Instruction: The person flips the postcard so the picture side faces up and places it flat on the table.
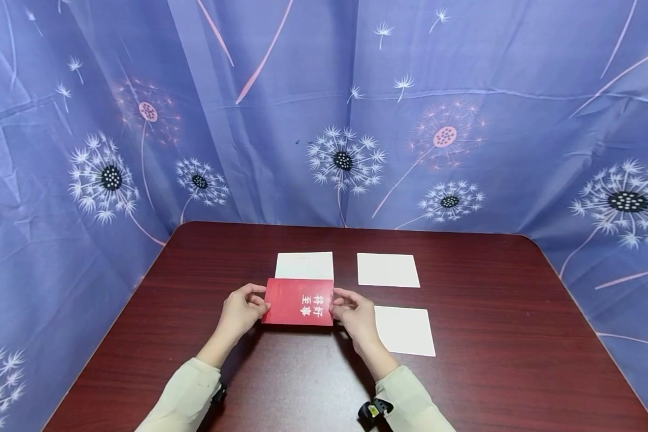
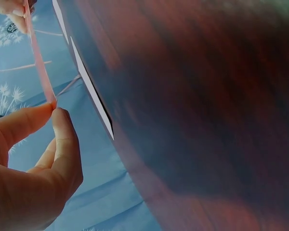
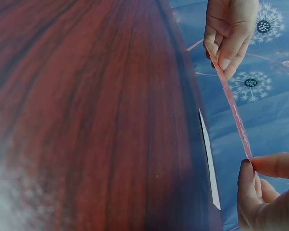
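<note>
A flat red card (image 1: pixel 288 302) with white characters is held above the table between both hands. My left hand (image 1: pixel 242 311) pinches its left edge between thumb and fingers. At the opposite edge, my right hand (image 1: pixel 356 317) pinches it the same way. Both wrist views show the card nearly edge-on, as a thin pink-red strip (image 3: pixel 234 113) raised off the tabletop. Just beyond the red card lies a white card (image 1: pixel 305 264), its near part hidden by the red one. Another white card (image 1: pixel 405 331) lies beside my right hand, partly covered by it.
A third white card (image 1: pixel 388 270) lies at the back, right of the middle. The dark reddish wooden table (image 1: pixel 497 312) has rounded far corners. A blue curtain (image 1: pixel 281 150) with dandelion prints hangs behind the table and along both sides.
</note>
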Available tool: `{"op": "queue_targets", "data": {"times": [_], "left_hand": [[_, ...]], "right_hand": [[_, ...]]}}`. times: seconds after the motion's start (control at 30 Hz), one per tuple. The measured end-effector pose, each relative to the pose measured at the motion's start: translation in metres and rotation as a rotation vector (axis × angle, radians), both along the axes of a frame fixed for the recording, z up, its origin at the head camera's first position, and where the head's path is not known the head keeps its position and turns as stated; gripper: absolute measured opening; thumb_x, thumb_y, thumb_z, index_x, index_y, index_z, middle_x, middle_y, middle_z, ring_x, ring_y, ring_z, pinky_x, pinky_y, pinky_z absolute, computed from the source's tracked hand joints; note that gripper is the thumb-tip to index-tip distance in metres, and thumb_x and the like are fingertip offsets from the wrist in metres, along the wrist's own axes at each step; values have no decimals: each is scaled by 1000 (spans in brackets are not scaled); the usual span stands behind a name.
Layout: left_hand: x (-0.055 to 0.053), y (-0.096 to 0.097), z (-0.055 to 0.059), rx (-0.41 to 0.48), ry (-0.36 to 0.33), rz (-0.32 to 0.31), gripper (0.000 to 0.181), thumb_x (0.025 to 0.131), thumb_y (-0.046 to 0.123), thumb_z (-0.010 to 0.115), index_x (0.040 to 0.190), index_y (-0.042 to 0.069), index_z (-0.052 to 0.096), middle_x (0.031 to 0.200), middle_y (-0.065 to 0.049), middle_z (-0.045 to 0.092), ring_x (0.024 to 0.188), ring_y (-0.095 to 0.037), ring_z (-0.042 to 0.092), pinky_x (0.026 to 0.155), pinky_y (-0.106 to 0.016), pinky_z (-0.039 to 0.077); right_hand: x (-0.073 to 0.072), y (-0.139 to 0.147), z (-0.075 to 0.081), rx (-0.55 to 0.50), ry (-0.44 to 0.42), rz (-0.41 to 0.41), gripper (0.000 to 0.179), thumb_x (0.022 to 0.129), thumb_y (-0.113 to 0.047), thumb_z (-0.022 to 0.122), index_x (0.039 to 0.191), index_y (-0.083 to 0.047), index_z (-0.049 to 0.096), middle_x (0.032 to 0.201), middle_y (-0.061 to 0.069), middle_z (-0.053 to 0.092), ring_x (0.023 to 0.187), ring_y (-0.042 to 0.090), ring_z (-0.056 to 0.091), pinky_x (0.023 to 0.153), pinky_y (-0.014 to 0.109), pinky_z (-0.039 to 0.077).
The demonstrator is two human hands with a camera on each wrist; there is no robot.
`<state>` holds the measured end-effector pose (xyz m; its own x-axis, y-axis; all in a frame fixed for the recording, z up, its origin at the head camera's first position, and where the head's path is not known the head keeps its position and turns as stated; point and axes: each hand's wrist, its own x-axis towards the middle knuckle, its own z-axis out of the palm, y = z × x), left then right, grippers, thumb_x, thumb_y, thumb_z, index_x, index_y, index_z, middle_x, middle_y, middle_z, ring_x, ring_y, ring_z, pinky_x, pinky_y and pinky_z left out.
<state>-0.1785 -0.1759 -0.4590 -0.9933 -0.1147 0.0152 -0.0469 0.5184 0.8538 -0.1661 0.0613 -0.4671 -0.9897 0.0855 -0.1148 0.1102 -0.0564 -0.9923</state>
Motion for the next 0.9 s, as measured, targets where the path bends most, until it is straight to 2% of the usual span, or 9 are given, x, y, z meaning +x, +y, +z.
{"op": "queue_targets", "data": {"times": [0.1,0.33,0.53,0.9], "left_hand": [[-1,0,-1,-23,-6,-10,32,74,-4,75,104,-3,67,66,0,62,54,-8,56,49,-22,44],[-3,0,-4,-60,-30,-31,31,74,-2,74,104,-2,66,65,-1,62,50,-9,54,43,-25,43],[-5,2,-6,-79,-52,-54,30,74,-3,73,103,-3,65,63,0,62,47,-8,53,40,-25,44],[-6,2,-6,-123,-82,-98,27,74,-4,73,100,-5,64,62,-1,62,49,-9,56,45,-24,44]], "right_hand": [[0,0,-1,13,-5,7,42,76,14,63,118,11,62,85,18,65,71,14,63,66,27,57],[-2,0,-7,20,-22,5,40,75,15,62,115,12,62,75,6,62,65,12,62,64,26,56],[-1,-1,-10,21,-29,12,41,74,15,61,115,14,60,75,8,62,64,11,61,64,27,57],[-1,0,-13,74,-70,18,41,74,14,64,115,14,61,75,5,59,60,11,61,57,22,53]]}}
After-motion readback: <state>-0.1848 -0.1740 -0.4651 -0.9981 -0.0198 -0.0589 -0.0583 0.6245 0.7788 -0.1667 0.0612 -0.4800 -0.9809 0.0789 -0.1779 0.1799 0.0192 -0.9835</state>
